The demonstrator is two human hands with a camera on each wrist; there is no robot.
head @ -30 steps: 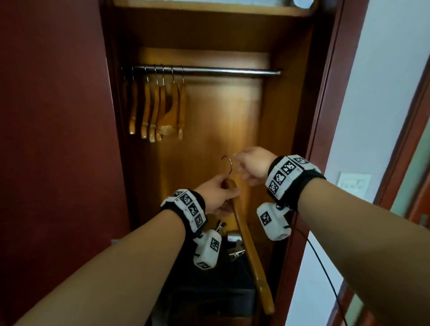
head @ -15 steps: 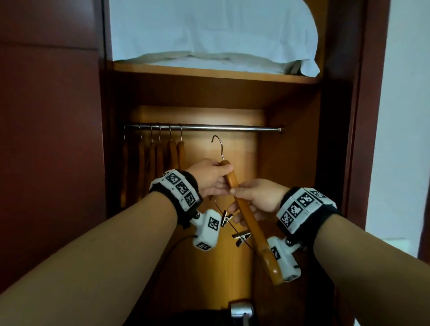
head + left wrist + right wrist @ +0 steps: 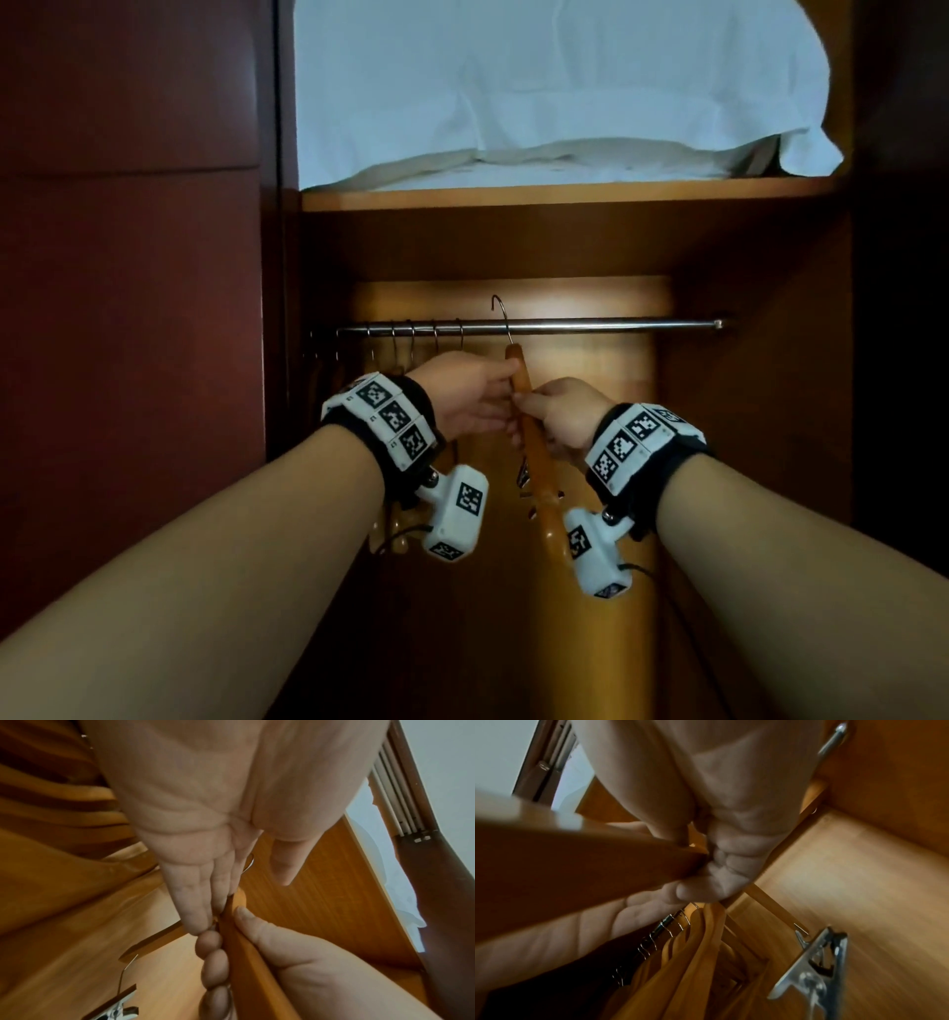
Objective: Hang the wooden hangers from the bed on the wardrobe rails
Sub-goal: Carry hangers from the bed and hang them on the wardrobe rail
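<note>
While both my hands hold the wooden hanger (image 3: 531,452), its hook (image 3: 500,313) tops the wardrobe rail (image 3: 565,324).

My right hand (image 3: 562,419) curls round the wood, my left hand's (image 3: 470,393) straight fingers (image 3: 195,898) steady it; I'd lower the hook onto bare rail, right of the hung hangers (image 3: 693,947).

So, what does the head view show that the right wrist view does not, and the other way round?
Only the head view shows the white bedding on the upper shelf, the full rail, and the held hanger's hook raised above that rail. Only the right wrist view shows a metal clip on the held hanger up close. Both show the held hanger, gripped by the right hand with the left hand against it, and the hangers already on the rail.
</note>
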